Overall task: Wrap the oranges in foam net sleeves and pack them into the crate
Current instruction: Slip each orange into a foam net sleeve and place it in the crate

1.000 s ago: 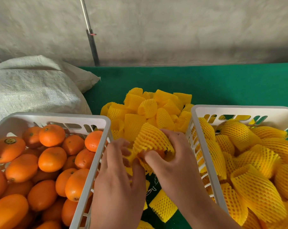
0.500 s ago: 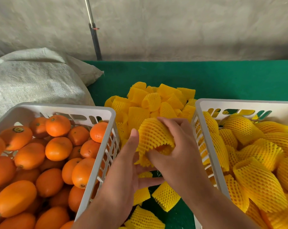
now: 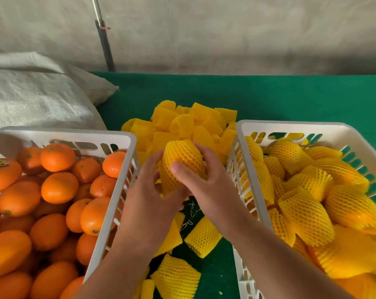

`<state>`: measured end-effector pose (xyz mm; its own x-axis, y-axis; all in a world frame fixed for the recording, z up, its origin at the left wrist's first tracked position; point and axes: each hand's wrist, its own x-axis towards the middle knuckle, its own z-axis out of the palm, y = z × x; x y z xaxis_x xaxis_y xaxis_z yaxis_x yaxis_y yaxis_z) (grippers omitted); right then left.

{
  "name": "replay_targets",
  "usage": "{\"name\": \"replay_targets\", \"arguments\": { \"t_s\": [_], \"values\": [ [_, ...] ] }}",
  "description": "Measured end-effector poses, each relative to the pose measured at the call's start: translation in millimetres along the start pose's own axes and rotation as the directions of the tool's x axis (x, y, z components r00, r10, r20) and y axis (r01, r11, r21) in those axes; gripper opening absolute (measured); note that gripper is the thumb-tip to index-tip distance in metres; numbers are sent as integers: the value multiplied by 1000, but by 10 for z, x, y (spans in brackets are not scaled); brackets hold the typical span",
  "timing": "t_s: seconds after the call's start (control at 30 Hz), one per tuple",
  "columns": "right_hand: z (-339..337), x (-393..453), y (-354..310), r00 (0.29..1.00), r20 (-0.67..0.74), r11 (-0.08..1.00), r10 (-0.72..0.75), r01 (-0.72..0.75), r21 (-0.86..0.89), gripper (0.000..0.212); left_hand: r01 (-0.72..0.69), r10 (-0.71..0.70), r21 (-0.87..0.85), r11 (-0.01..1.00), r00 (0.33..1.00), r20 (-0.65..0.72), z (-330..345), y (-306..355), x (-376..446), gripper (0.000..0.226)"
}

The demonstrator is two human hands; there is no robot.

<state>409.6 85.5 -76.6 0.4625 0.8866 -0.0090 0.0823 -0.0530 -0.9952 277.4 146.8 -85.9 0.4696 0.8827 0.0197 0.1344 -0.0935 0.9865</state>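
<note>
Fingers of my left hand and right hand curl round a sleeved orange; soft, springy net, so I grip mid-body.

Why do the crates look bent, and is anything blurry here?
Head view: the wide lens bows the left crate and right crate outward; light is soft and even, without glare; both hands and the sleeved orange look sharp; edges smear slightly.
</note>
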Motion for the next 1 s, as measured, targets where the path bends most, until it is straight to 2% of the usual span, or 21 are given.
{"name": "replay_targets", "arguments": {
  "t_s": [0.1,0.17,0.23,0.33,0.4,0.47,0.6,0.77,0.9,1.0],
  "values": [
    [-71,-25,-46,991,-132,1000,-15,16,4,49,-59,52,203,977,998,43,15,-10,-21,84],
    [-169,-28,-132,978,-207,999,-31,22,-47,51,-89,77,349,933,996,48,25,-23,-28,81],
    [-362,-25,-221,957,-290,997,-24,2,-76,63,-73,62,480,874,997,41,20,-42,-34,65],
    [-839,-52,-271,879,-475,984,-45,-42,-171,72,-47,16,552,832,998,61,29,-56,-46,35],
    [-1192,-62,-190,808,-585,945,-71,-133,-299,70,-45,8,555,831,998,70,44,-46,-46,26],
    [-1473,-35,-24,761,-648,898,-33,-262,-354,73,-53,8,581,812,997,79,65,-37,-36,22],
    [-1749,137,318,753,-658,768,24,-436,-470,82,-34,-9,607,794,998,66,80,-54,-21,18],
    [-1819,395,417,802,-596,694,-32,-411,-591,83,-18,-20,617,787,998,56,90,-50,-18,16],
    [-1764,308,262,838,-545,599,31,-452,-661,90,-24,-24,613,790,997,70,84,-49,-21,19],
    [-1543,8,94,854,-516,536,-65,-406,-740,77,-37,-12,624,780,997,75,89,-54,-16,21]
  ]
}}
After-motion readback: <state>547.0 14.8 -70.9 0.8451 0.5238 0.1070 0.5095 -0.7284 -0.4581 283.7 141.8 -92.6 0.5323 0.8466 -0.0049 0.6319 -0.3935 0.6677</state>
